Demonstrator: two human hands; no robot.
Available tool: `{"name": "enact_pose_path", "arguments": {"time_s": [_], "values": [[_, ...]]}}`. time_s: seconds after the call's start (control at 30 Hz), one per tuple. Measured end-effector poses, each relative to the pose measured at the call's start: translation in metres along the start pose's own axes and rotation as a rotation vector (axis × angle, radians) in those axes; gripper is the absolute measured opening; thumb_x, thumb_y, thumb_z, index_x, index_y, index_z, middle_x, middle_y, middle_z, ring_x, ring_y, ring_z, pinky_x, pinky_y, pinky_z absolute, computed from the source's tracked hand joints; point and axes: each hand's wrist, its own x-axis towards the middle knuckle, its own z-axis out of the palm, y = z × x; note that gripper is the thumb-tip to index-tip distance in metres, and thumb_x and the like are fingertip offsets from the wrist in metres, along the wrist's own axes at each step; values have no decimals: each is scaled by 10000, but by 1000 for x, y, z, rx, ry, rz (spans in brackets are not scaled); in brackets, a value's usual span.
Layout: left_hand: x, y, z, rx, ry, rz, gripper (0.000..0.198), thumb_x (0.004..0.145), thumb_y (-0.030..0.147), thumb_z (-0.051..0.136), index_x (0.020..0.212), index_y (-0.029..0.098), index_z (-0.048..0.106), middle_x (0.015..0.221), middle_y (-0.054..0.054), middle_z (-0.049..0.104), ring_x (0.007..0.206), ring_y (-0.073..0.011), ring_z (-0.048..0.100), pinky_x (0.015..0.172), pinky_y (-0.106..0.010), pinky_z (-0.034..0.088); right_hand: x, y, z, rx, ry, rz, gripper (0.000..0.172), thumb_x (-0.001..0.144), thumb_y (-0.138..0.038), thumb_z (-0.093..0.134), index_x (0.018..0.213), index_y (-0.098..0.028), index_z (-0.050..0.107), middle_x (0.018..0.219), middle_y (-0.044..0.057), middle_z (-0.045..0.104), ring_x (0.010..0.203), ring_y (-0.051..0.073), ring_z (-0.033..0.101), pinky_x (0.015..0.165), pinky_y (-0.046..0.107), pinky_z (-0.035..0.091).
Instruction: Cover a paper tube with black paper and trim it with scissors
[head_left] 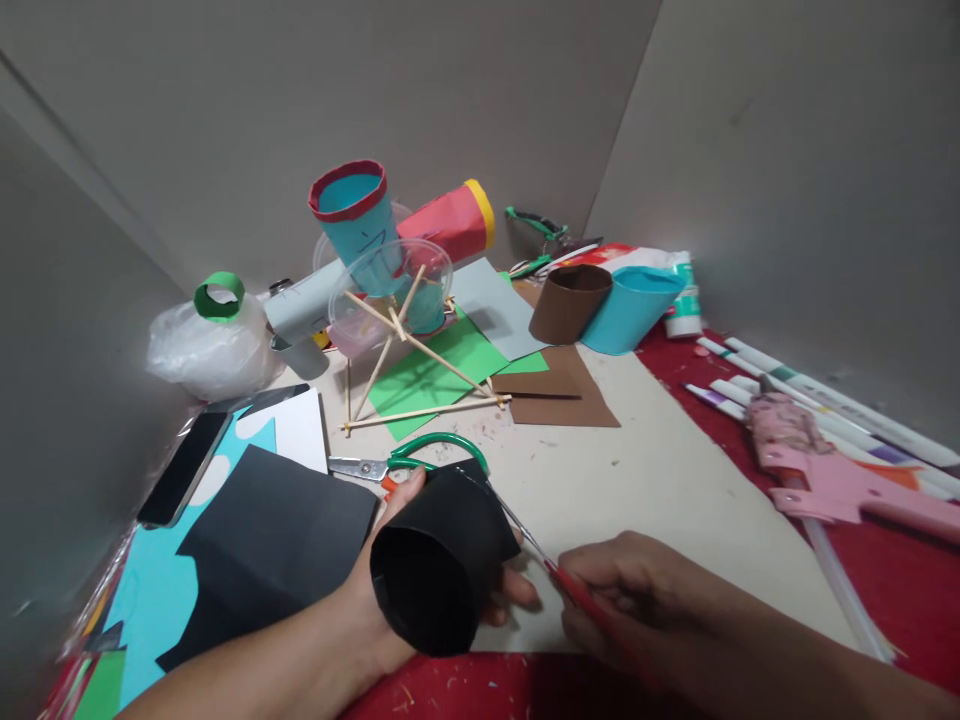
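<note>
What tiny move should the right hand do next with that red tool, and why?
Maybe guide the red-handled tool slowly along the black tube's flap. The flap juts out, the right hand has the tool's metal end beside its edge, and the left hand holds the tube.

The paper cylinder sits in the left hand, scissors just behind it, the right hand to its right. Farther back stands the stick frame — paper cups to its right, a plastic bag to its left. A phone lies left, markers right — a glue gun apparently resting on them.
</note>
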Motion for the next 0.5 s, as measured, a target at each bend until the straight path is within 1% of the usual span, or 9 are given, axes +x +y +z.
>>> {"name": "enact_pose_path", "arguments": {"time_s": [0.1,0.2,0.3,0.4,0.5], "values": [[0,-3,-3,-9,-42,20,743,839,747,546,1041,49,704,854,-174,758,825,-282,722,636,-284,472,2,0,0,166,-241,132,315,854,-252,551,604,-205,363,583,-55,341,571,101,271,503,248,215],[-1,-6,-5,-12,-74,45,785,882,762,451,1094,45,691,894,-185,759,840,-281,716,661,-292,462,3,0,-1,171,-248,171,345,866,-304,593,613,-203,382,611,-52,355,610,110,276,538,267,214],[-2,-9,-3,-3,-60,61,763,921,730,401,1127,52,686,889,-179,755,831,-282,708,673,-305,453,3,-1,-1,127,-227,187,375,860,-369,643,601,-196,434,607,-44,393,617,119,323,556,263,254],[-3,-12,-1,-9,-28,53,663,929,647,465,1063,44,705,873,-182,752,807,-267,704,679,-307,446,3,-4,2,133,-211,207,400,830,-467,686,609,-195,494,602,-42,399,624,130,352,581,262,303],[-4,-14,1,13,23,49,642,919,631,487,960,39,729,855,-186,762,732,-224,698,684,-292,448,5,-8,6,147,-185,234,506,783,-589,693,572,-202,445,620,-32,390,635,135,339,579,268,297]]}}
